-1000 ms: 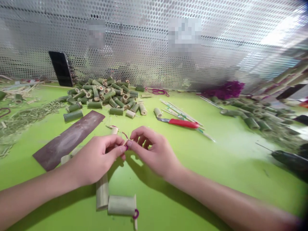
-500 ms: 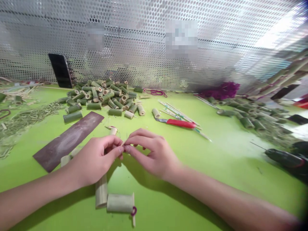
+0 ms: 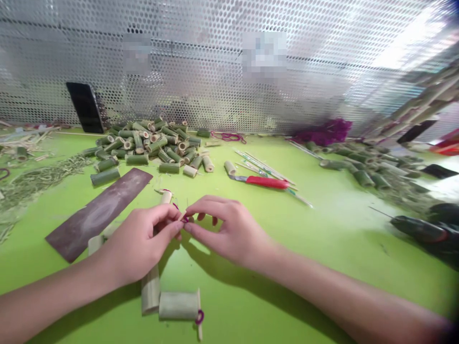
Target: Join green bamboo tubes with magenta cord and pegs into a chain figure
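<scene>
My left hand (image 3: 147, 241) pinches a thin wooden stick (image 3: 182, 216) between thumb and forefinger. Thumb and fingertips of my right hand (image 3: 229, 229) meet at the purple cord (image 3: 185, 220) beside the stick. Under and around my left hand lie joined bamboo pieces: a long one (image 3: 150, 292), a short one (image 3: 178, 306) with a stick and a purple loop (image 3: 200, 317) at its end, and an upper one (image 3: 166, 196). My left hand and forearm partly cover others.
Cut bamboo tubes (image 3: 154, 143) are heaped behind the sandpaper strip (image 3: 100, 212). A red-handled knife (image 3: 267, 182), a phone (image 3: 86, 107), purple cord bundle (image 3: 324, 133) and a drill (image 3: 423, 229) lie around the green table (image 3: 287, 220).
The stick and purple cord show more between my fingertips. My right fingers have shifted slightly. The whole view has moved a little, so the items on the table appear slightly further left.
</scene>
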`<state>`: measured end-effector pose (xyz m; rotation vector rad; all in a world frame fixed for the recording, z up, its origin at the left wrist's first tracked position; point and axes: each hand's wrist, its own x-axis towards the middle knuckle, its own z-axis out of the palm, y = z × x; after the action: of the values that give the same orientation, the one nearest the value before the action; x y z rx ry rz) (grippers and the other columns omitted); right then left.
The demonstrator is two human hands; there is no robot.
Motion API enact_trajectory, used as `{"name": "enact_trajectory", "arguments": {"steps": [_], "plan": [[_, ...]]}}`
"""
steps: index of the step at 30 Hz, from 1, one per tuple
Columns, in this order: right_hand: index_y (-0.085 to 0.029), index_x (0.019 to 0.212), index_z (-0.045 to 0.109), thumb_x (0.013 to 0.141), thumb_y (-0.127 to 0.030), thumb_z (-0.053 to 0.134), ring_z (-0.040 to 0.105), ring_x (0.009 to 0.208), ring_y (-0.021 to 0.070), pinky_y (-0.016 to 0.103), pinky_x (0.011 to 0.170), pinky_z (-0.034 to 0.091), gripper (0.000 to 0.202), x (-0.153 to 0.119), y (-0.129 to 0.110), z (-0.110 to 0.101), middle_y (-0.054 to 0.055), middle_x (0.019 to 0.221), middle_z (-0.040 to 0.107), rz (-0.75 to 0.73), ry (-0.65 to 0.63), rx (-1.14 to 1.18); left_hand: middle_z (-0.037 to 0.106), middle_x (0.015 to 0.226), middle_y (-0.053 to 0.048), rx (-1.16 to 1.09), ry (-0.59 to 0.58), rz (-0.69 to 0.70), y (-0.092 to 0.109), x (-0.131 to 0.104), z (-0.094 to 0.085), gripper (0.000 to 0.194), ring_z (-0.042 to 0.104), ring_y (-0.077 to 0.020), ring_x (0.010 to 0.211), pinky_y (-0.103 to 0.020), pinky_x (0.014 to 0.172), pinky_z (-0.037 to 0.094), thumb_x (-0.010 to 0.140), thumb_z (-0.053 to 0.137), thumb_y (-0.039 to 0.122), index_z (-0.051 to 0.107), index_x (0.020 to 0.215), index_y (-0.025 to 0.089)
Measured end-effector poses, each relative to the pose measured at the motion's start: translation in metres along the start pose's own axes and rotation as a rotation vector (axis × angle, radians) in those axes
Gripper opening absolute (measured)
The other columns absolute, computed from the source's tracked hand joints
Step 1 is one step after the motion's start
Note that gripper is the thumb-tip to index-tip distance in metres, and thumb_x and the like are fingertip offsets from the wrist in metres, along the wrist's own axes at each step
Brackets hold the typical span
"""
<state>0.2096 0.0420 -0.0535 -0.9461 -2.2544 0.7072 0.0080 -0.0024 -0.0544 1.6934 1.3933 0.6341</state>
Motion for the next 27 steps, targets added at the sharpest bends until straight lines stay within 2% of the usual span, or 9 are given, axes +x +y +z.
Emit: {"name": "enact_trajectory", "arguments": {"steps": [7, 13, 18, 22, 27], "plan": [[-0.02, 0.093, 0.078, 0.091, -0.02, 0.065, 0.07, 0.085, 0.0185, 0.032, 0.078, 0.055, 0.013, -0.004, 0.0005, 0.0019, 0.004, 0.095, 0.077, -0.213, 0.039, -0.127, 0.069, 0.082, 0.001, 0.063, 0.033, 0.016, -0.0019, -0.001, 0.0018, 0.03, 0.061, -0.0189, 0.075, -0.029, 0.063, 0.043, 0.096, 0.049, 0.048, 0.065, 0.093, 0.023], [-0.017, 0.093, 0.075, 0.095, -0.016, 0.058, 0.066, 0.082, 0.0198, 0.034, 0.074, 0.053, 0.017, -0.0053, -0.0018, 0.0014, 0.005, 0.092, 0.076, -0.334, 0.016, -0.264, 0.072, 0.08, 0.002, 0.163, 0.09, 0.092, -0.0029, -0.0021, 0.0019, 0.024, 0.063, -0.0165, 0.069, -0.027, 0.061, 0.044, 0.096, 0.051, 0.042, 0.066, 0.094, 0.023], [-0.016, 0.096, 0.07, 0.097, -0.015, 0.056, 0.063, 0.086, 0.0195, 0.033, 0.079, 0.054, 0.013, -0.003, 0.0046, 0.0028, 0.008, 0.093, 0.071, -0.314, -0.001, -0.148, 0.069, 0.07, 0.004, 0.237, 0.142, 0.147, -0.0025, -0.0028, 0.0015, 0.025, 0.056, -0.0135, 0.056, -0.026, 0.053, 0.038, 0.098, 0.051, 0.042, 0.066, 0.091, 0.023], [-0.015, 0.097, 0.065, 0.1, -0.015, 0.051, 0.06, 0.089, 0.0194, 0.034, 0.082, 0.053, 0.014, 0.0003, 0.007, 0.0029, 0.009, 0.095, 0.066, -0.302, -0.041, -0.007, 0.068, 0.068, 0.005, 0.252, 0.138, 0.186, -0.0017, -0.0039, 0.0021, 0.024, 0.055, -0.012, 0.053, -0.024, 0.05, 0.036, 0.099, 0.05, 0.039, 0.066, 0.091, 0.023], [-0.017, 0.095, 0.062, 0.101, -0.017, 0.05, 0.059, 0.087, 0.0164, 0.032, 0.083, 0.051, 0.014, 0.0018, 0.0038, 0.0017, 0.005, 0.092, 0.062, -0.142, -0.124, 0.242, 0.07, 0.071, 0.005, 0.234, 0.152, 0.222, 0.0004, -0.005, 0.002, 0.022, 0.057, -0.0114, 0.056, -0.023, 0.052, 0.038, 0.1, 0.05, 0.036, 0.067, 0.092, 0.023]]}}
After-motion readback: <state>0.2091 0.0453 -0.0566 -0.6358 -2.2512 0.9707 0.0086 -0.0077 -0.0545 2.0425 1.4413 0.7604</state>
